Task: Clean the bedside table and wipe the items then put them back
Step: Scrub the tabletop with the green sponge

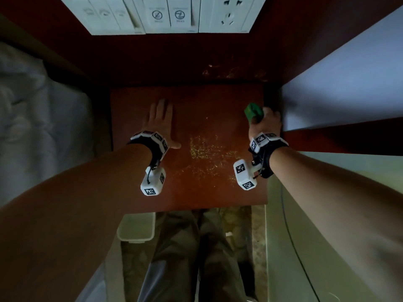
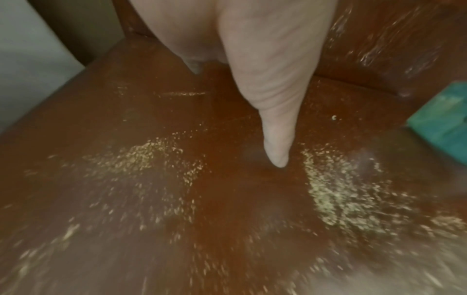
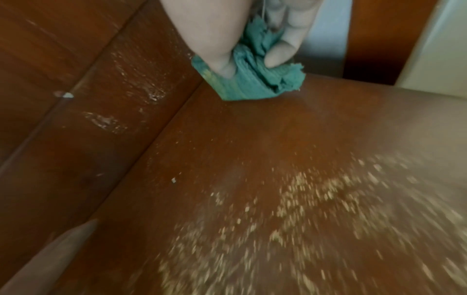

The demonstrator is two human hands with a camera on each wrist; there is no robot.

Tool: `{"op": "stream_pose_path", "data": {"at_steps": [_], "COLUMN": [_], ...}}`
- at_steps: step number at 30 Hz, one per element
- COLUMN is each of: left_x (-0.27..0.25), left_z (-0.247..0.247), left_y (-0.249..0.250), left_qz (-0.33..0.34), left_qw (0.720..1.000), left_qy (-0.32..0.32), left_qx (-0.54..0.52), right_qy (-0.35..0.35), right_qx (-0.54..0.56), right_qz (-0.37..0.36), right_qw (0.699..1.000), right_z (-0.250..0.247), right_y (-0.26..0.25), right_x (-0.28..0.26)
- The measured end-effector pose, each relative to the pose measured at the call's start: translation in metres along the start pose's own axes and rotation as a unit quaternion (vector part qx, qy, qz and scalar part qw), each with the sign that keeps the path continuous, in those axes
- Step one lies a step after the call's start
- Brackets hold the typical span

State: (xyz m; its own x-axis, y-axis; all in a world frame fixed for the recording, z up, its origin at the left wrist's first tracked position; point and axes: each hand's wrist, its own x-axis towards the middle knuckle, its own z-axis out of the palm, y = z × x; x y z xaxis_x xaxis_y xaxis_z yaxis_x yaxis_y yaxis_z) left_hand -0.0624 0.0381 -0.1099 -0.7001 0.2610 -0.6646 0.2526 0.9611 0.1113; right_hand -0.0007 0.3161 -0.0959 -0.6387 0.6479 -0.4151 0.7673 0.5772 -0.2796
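The reddish-brown bedside table (image 1: 202,99) fills the middle of the head view, its top sprinkled with pale yellowish crumbs (image 1: 205,151). My left hand (image 1: 160,125) lies flat, palm down, on the table's left side with fingers straight; its thumb (image 2: 276,127) points over the crumbs (image 2: 336,189). My right hand (image 1: 265,123) grips a bunched green cloth (image 1: 253,111) at the table's far right edge. In the right wrist view the thumb and fingers pinch the cloth (image 3: 252,79), which presses on the table top (image 3: 328,123) near the back corner. No items stand on the table.
A dark wooden back panel (image 1: 174,62) with scuff marks rises behind the table, with a white switch and socket plate (image 1: 178,14) above. White bedding (image 1: 32,116) lies left, a pale wall (image 1: 338,83) right. A white bin (image 1: 136,227) stands on the floor below the front edge.
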Motion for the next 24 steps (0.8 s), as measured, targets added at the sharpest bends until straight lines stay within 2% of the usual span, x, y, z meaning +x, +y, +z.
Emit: {"op": "stream_pose_path", "data": {"at_steps": [3,8,11,16,18,21,23,24], "left_x": [0.007,0.011,0.011,0.012,0.012,0.011,0.009,0.009], "left_z": [-0.001,0.009,0.011,0.009,0.007,0.005,0.003,0.002], "left_y": [0.0,-0.002,-0.005,-0.003,-0.002,0.003,0.004,0.004], "left_qz": [0.007,0.019,0.025,0.022,0.017,0.009,0.006,0.006], "left_qw": [1.0,0.999,0.999,0.998,0.998,0.998,0.998,0.998], "left_qy": [-0.014,-0.011,0.005,0.002,0.001,-0.001,-0.008,-0.009], "left_qx": [0.012,0.046,0.046,0.053,0.054,0.061,0.059,0.056], "right_qy": [0.045,0.011,-0.009,-0.121,-0.18,-0.246,-0.272,-0.265], "right_qx": [-0.01,-0.021,-0.005,0.018,0.015,-0.047,-0.068,-0.059], "right_qz": [-0.013,-0.014,-0.044,-0.146,-0.191,-0.264,-0.268,-0.249], "right_qw": [0.999,1.0,0.999,0.982,0.965,0.932,0.922,0.93], "right_z": [0.002,0.021,0.032,0.046,0.055,0.061,0.061,0.059], "right_y": [-0.004,-0.017,-0.027,-0.049,-0.052,-0.048,-0.043,-0.04], "right_x": [0.011,0.015,0.004,-0.02,-0.035,-0.052,-0.053,-0.051]}}
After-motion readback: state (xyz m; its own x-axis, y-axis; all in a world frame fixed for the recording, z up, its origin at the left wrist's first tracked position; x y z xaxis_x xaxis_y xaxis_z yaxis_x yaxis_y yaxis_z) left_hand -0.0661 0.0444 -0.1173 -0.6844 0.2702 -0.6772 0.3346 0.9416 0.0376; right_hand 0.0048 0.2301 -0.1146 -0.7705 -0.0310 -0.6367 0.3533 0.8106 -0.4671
